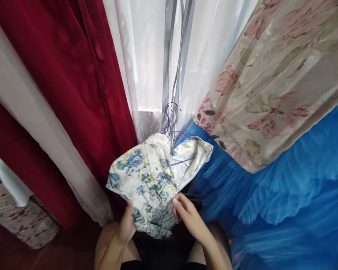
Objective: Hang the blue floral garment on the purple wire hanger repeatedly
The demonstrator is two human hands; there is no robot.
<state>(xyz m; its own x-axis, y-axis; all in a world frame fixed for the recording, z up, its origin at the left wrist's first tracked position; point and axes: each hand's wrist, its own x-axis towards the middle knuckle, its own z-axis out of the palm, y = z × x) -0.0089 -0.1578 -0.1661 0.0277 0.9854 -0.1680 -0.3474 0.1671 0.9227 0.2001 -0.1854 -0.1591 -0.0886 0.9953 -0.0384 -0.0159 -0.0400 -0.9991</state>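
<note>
A white garment with blue and yellow flowers (pixel 154 176) hangs on a purple wire hanger (pixel 169 120) hooked onto a pale strap in front of me. My left hand (pixel 126 223) grips the garment's lower left part, thumb on the cloth. My right hand (pixel 186 215) pinches the lower right edge with curled fingers. Both hands are closed on the cloth low in the view. The garment is bunched and partly twisted on the hanger.
A dark red curtain (pixel 73 75) and a sheer white curtain (pixel 146 48) hang behind. A floral pink cloth (pixel 273 86) and blue ruffled fabric (pixel 284 187) fill the right side. My knees (pixel 107 240) show at the bottom. Dark floor lies at lower left.
</note>
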